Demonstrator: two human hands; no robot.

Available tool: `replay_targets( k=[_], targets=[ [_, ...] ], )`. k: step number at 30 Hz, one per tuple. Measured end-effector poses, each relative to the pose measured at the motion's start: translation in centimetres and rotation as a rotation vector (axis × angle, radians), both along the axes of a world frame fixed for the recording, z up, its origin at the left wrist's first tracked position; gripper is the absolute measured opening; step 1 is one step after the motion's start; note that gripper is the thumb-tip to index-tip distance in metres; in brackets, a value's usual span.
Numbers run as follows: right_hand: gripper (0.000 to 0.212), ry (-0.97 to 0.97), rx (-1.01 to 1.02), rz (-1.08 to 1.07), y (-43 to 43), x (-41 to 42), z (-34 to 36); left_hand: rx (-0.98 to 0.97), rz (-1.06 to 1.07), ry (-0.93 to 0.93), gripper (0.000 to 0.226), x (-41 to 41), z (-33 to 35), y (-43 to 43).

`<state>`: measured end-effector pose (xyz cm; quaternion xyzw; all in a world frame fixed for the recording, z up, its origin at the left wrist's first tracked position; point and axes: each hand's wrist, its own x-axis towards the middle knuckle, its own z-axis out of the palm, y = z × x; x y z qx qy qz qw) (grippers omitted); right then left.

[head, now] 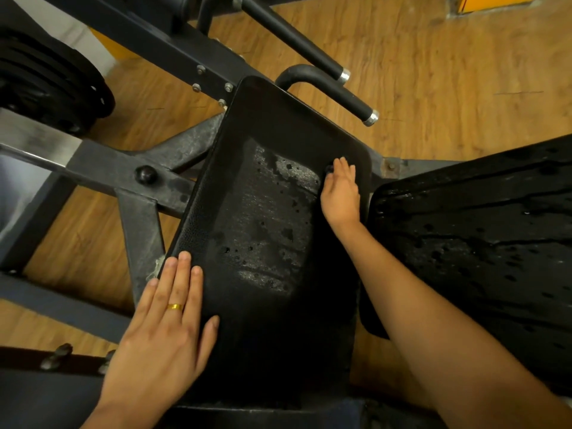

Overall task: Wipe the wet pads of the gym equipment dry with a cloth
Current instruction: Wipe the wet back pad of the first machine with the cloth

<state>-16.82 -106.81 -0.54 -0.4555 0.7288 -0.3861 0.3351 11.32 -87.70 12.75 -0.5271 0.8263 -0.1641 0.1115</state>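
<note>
Wood-grain flooring (448,88) in warm brown runs under a black gym machine, seen from above.

Nearest, the left hand (161,332) lies flat on the lower left edge of the middle pad (263,320). Its fingers are straight and only slightly spread, with the thumb angled out onto the pad, and a gold ring (175,306) sits on one finger.

This pad is a long rounded rectangle of black, pebbled upholstery, tilted away towards the upper right. A shiny wet patch dotted with dark droplets covers its centre, while the near end looks dull and matte.

Farther up, the right hand (340,193) rests palm down near the pad's far right edge, fingers straight and pressed together. A small dark lump shows at its thumb side, and I cannot tell whether it is cloth.

Just beside the middle pad on the right, across a narrow gap, a second pad (479,243) glistens with beads and streaks of water.

To the left is the steel frame (102,168), scuffed grey-black square tubing joined with a round knob and bolts (201,69).

Beyond the pad's far end, two foam-covered handles (340,94) with chrome end caps stick out.

Stacked black weight plates (46,82) sit at the far left, and an orange block (489,1) sits at the top right.
</note>
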Motion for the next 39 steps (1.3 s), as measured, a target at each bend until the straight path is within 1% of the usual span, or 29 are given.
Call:
replay_targets(
  k=[2,5,13,16,20,24,27,31,35,37,39],
  targets=[
    [0.047,0.016,0.017,-0.016,-1.0,-0.2,0.1,0.005,-0.001,0.01,0.074,0.0,0.0,0.0],
    [0.048,0.026,0.021,-0.02,0.4,0.2,0.2,0.001,0.005,0.022,0.073,0.1,0.1,-0.1],
    [0.048,0.036,-0.045,-0.038,13.6,6.9,0.1,0.029,0.026,-0.008,0.076,-0.1,0.4,0.0],
    [0.048,0.011,-0.04,-0.034,17.0,8.5,0.2,0.024,0.033,-0.008,0.075,-0.2,0.6,0.1],
    [0.047,0.009,-0.037,-0.022,15.4,8.1,0.3,0.02,0.039,-0.018,0.075,-0.1,0.5,0.1],
    [0.046,-0.032,0.016,-0.111,10.8,7.1,1.0,0.011,0.041,-0.019,0.075,-0.2,0.6,0.1],
    [0.047,-0.008,0.035,-0.126,10.0,7.0,1.1,0.001,0.042,-0.022,0.075,-0.2,0.6,0.1],
    [0.047,-0.015,0.002,-0.11,13.7,8.3,0.9,-0.007,0.035,-0.003,0.075,-0.1,0.5,0.1],
    [0.046,-0.015,-0.055,-0.107,19.6,10.8,0.9,-0.016,0.04,-0.003,0.075,-0.1,0.4,0.1],
    [0.048,-0.003,-0.072,-0.056,22.0,11.7,0.8,-0.015,0.045,-0.011,0.075,-0.1,0.4,0.1],
    [0.052,0.029,-0.071,0.061,23.1,11.3,0.2,-0.014,0.05,-0.019,0.075,0.0,0.3,0.1]
  ],
)
